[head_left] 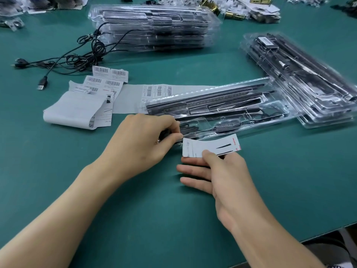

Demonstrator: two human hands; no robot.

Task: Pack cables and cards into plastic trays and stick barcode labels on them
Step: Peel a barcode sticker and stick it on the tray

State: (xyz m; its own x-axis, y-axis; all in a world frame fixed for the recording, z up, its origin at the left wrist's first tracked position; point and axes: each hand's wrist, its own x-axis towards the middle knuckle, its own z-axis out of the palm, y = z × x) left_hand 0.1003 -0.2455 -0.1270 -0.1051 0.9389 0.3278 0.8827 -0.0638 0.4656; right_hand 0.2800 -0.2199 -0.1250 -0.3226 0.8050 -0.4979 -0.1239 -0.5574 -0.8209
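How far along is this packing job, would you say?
Done: a back stack and a right stack of filled trays. In hand: the left hand grips one end of the front tray; the right hand pinches a card beside it. Left: loose cables, spare cards and barcode labels wait on the left; I see no label on the front tray.

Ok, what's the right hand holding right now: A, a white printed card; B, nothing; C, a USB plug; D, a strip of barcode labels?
A: the right hand pinches a white printed card by its lower edge, near the plastic tray, while the left hand grips a black cable at the tray's end.
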